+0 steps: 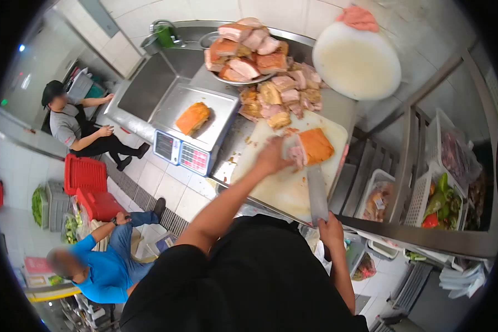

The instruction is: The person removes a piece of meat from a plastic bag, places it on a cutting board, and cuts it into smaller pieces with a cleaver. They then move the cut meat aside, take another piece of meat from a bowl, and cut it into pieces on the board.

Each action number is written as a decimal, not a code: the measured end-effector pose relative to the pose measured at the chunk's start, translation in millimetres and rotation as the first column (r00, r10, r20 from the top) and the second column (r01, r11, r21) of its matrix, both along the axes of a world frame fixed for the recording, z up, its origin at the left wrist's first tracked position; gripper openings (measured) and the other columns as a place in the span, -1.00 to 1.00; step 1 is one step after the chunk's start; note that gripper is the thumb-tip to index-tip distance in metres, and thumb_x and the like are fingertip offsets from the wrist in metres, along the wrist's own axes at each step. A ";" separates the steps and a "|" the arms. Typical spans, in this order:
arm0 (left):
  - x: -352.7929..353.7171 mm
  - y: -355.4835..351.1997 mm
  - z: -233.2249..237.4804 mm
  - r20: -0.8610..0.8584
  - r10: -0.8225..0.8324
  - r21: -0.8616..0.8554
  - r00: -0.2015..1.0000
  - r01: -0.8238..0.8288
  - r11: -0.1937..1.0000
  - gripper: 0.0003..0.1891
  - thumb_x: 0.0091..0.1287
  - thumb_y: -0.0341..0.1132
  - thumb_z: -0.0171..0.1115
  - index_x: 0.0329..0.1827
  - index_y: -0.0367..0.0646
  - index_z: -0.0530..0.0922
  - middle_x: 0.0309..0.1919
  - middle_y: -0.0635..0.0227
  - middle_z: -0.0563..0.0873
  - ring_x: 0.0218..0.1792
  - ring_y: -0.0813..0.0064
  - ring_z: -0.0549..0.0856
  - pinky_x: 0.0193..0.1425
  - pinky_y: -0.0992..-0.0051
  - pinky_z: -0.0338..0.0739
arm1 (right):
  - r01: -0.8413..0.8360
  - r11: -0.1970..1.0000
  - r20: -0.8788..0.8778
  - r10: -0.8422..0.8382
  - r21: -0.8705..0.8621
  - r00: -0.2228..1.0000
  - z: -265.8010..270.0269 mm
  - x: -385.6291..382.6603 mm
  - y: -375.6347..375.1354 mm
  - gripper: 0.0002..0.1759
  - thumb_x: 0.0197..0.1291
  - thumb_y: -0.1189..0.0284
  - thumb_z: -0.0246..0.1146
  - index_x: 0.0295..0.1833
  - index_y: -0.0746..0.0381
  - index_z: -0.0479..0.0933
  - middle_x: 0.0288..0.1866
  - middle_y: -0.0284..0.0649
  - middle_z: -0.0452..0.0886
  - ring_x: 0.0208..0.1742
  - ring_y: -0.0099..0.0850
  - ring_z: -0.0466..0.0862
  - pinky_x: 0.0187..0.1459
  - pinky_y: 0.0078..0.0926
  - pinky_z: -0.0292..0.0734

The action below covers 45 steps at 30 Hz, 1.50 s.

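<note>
On the white cutting board (285,193) lies a block of roast pork (317,146) with orange-brown skin. My left hand (272,157), slightly blurred, grips its left end, with fingers and thumb on either side of the pale cut meat. My right hand (330,231) is closed round the handle of a cleaver (316,193). Its broad blade points away from me, with the tip just below the pork block. Cut pork pieces (285,94) are heaped past the board's far edge.
Behind stands a heaped bowl of pork slabs (246,55). Left of the board, a digital scale (218,119) carries one pork piece (192,118), beside a sink (149,83). A round white board (357,61) leans at the wall. Two people (74,116) (108,265) are at left.
</note>
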<state>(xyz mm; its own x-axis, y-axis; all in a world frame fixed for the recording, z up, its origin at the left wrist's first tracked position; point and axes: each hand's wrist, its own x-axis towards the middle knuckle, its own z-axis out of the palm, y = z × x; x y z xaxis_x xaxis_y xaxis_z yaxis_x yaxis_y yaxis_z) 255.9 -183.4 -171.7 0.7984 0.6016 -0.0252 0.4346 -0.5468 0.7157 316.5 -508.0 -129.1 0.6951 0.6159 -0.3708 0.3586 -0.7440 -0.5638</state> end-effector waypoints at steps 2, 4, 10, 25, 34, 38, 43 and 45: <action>17.7 -29.6 3.4 -0.159 0.006 0.017 0.987 -0.004 1.000 -0.19 0.16 -0.05 0.52 0.47 -0.12 0.42 0.30 0.00 0.56 0.15 0.02 0.70 0.24 0.15 0.62 | -0.030 1.000 0.032 0.030 0.006 0.999 -16.0 3.8 -5.0 -0.62 0.36 0.22 0.19 0.08 0.30 0.56 -0.15 0.23 0.73 -0.05 0.25 0.71 0.01 0.16 0.56; 21.0 -38.0 4.0 -0.293 0.029 0.054 0.956 -0.013 0.998 -0.27 0.17 -0.06 0.50 0.40 -0.13 0.49 0.29 0.01 0.58 0.15 0.02 0.70 0.23 0.14 0.62 | 0.039 0.998 -0.103 -0.043 -0.048 0.994 -18.5 3.5 -4.4 -0.60 0.36 0.25 0.19 0.14 0.31 0.56 -0.13 0.22 0.74 -0.03 0.24 0.72 0.03 0.14 0.57; 1.2 -7.4 -24.3 -0.256 -0.050 -0.017 0.965 0.047 0.999 -0.47 0.25 -0.10 0.42 0.24 -0.14 0.60 0.10 0.00 0.74 0.17 0.08 0.72 0.17 0.14 0.65 | 0.070 0.997 -0.094 -0.073 -0.039 0.993 -27.4 1.8 -6.5 -0.58 0.35 0.25 0.19 0.16 0.34 0.57 -0.11 0.24 0.74 -0.01 0.24 0.72 0.05 0.11 0.58; -107.5 128.5 115.6 0.295 0.409 0.521 0.864 -0.504 0.689 -0.38 0.19 -0.22 0.50 0.36 -0.13 0.60 0.16 0.02 0.71 0.25 -0.01 0.62 0.37 0.11 0.47 | -0.064 0.990 -0.004 0.065 0.129 0.998 -62.3 13.1 2.4 -0.61 0.34 0.37 0.22 0.15 0.43 0.52 -0.40 0.04 0.74 -0.61 -0.23 0.72 -0.46 -0.23 0.65; -145.7 171.2 105.6 0.004 0.513 0.317 0.859 -0.487 0.814 -0.35 0.10 -0.18 0.50 0.27 -0.23 0.56 0.05 -0.03 0.73 0.12 -0.03 0.71 0.24 0.14 0.59 | -0.064 0.994 -0.091 0.072 0.086 0.993 -51.8 11.5 10.7 -0.61 0.33 0.34 0.22 0.12 0.42 0.56 -0.40 0.01 0.75 -0.58 -0.24 0.73 -0.43 -0.25 0.65; -76.8 156.4 125.8 0.146 0.405 0.270 0.903 -0.430 0.862 -0.34 0.10 -0.21 0.49 0.29 -0.23 0.54 0.10 -0.01 0.70 0.19 -0.04 0.67 0.25 0.12 0.57 | 0.036 0.999 -0.202 -0.041 -0.028 0.978 -22.0 4.4 20.7 -0.58 0.34 0.21 0.22 0.07 0.35 0.59 -0.11 0.23 0.75 0.00 0.21 0.74 0.08 0.07 0.59; 16.9 189.5 148.9 0.160 0.150 0.489 0.976 -0.210 0.847 -0.26 0.09 -0.26 0.49 0.40 -0.17 0.46 0.20 0.02 0.63 0.29 -0.03 0.61 0.30 0.10 0.56 | 0.063 0.997 -0.208 -0.071 -0.047 0.976 -14.0 -4.0 20.1 -0.57 0.37 0.18 0.23 0.10 0.33 0.57 -0.12 0.27 0.74 0.01 0.22 0.73 0.09 0.11 0.59; 48.3 206.7 153.3 0.146 0.065 0.582 0.987 -0.140 0.801 -0.24 0.09 -0.28 0.48 0.43 -0.14 0.42 0.25 0.05 0.59 0.31 -0.01 0.60 0.29 0.08 0.58 | 0.079 0.995 -0.199 -0.088 -0.054 0.976 -10.3 -6.2 21.2 -0.56 0.38 0.17 0.22 0.12 0.33 0.56 -0.10 0.28 0.73 0.01 0.24 0.73 0.10 0.12 0.59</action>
<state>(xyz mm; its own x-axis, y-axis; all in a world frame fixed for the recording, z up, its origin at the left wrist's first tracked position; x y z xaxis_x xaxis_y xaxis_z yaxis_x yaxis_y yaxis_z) 304.2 23.3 -18.5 0.7061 0.5491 0.4470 0.4486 -0.8354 0.3176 310.3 -486.8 -139.4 0.6519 0.5380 -0.5344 0.1773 -0.7933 -0.5824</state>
